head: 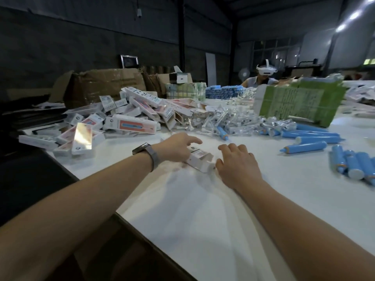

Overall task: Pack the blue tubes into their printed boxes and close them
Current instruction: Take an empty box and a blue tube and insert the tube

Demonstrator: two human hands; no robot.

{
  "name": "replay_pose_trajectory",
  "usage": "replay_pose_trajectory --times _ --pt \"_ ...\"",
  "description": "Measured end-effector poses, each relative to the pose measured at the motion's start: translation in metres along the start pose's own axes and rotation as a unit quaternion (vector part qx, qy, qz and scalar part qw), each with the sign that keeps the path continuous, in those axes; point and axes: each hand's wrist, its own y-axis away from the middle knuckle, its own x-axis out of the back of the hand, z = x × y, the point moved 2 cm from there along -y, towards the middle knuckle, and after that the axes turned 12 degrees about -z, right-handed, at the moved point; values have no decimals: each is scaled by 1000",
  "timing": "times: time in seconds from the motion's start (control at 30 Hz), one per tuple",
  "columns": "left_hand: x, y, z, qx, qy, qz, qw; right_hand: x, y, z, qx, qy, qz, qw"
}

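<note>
Between both hands, a printed box (199, 161) is lying half hidden: left hand (176, 148) gripping it, right hand (236, 165) resting open-fingered beside it.

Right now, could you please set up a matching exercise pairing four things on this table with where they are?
Things:
1. printed box
2. blue tubes
3. pile of printed boxes
4. green crate

Places:
A. far right, behind the tubes
B. left side of the table
C. between the left hand and right hand
D. loose on the right

Pairs: 1-C, 2-D, 3-B, 4-A
</note>
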Motion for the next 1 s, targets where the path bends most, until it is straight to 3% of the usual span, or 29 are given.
replay_pose_trajectory --times 0.07,0.13,0.27,0.33,0.4,0.47,0.57,0.63,0.8,1.0 --pt "-6 0 4 14 -90 -55 994 1 1 2 -9 -8 9 1000" --pt "-9 -1 6 14 -107 -94 990 1 2 4 -17 -18 18 1000" --pt "-2 -10 18 -28 -137 -3 990 1 1 7 -16 -82 52 995" --pt "-1 -14 30 -54 -136 82 986 3 1 18 -47 -188 106 975" --pt "2 -15 48 -66 -34 192 979 9 3 34 -129 -357 167 910" --pt "10 -15 70 -78 186 281 938 11 4 43 -182 -461 188 848" --pt "18 -12 111 -136 494 275 813 12 5 41 -146 -468 177 853" --pt "14 -6 131 -186 522 283 783 12 6 42 -131 -474 177 853" --pt "-19 -2 120 -177 516 308 779 15 9 34 -77 -509 163 841" --pt "-21 5 115 -132 415 333 836 16 10 26 -2 -475 180 861"
